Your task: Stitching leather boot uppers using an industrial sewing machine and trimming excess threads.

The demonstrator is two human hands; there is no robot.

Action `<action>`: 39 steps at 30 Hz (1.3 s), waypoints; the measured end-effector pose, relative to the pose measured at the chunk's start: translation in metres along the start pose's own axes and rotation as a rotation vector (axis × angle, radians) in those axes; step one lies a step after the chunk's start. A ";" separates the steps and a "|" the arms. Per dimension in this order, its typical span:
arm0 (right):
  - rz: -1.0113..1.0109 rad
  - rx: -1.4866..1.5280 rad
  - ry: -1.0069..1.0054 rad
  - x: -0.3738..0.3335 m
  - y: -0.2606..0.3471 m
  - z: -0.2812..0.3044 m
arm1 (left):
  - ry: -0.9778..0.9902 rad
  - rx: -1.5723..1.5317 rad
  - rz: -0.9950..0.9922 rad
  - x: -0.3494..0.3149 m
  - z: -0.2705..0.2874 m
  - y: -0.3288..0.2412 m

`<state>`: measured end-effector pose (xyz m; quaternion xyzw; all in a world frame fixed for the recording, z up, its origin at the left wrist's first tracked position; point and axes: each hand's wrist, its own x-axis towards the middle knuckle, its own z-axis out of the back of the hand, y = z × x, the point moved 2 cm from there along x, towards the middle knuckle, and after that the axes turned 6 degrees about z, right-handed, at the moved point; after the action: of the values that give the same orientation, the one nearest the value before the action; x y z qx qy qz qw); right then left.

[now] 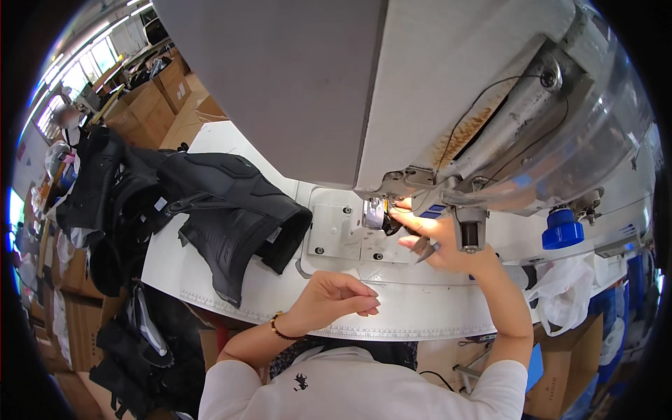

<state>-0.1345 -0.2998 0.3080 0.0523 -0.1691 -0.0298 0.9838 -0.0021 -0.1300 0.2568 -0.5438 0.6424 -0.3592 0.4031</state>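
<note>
A large white sewing machine (434, 84) stands over the white work table. My right hand (448, 245) reaches in under its head, with index finger and thumb at the needle and presser foot (376, 213). Small grey thread snips (423, 249) are tucked in that hand's palm, points outward. Whether its fingertips pinch a thread is hidden by the machine. My left hand (339, 297) hovers above the table's front edge, fingertips pressed together; anything between them is too small to make out. Left of the needle plate (336, 231) lies a black boot upper (238, 210), its opening facing right.
More black boot uppers (115, 189) are heaped at the table's left end. A ruler strip (420, 332) runs along the front edge. A blue knob (562, 229) hangs from the machine at right. Beyond it are a white plastic bag (563, 294) and a cardboard box (570, 371).
</note>
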 end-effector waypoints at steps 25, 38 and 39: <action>-0.130 0.182 -0.226 -0.001 0.003 -0.009 | -0.070 0.018 -0.483 -0.010 0.009 -0.044; -0.374 1.116 -0.582 -0.041 0.041 -0.070 | 0.057 1.334 0.097 -0.043 -0.005 -0.051; -0.370 1.121 -0.577 -0.043 0.041 -0.078 | -0.273 1.257 -0.076 -0.034 0.001 -0.054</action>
<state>-0.1472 -0.2489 0.2249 0.5753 -0.4042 -0.1188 0.7012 0.0240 -0.1041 0.3097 -0.2671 0.2323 -0.6087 0.7101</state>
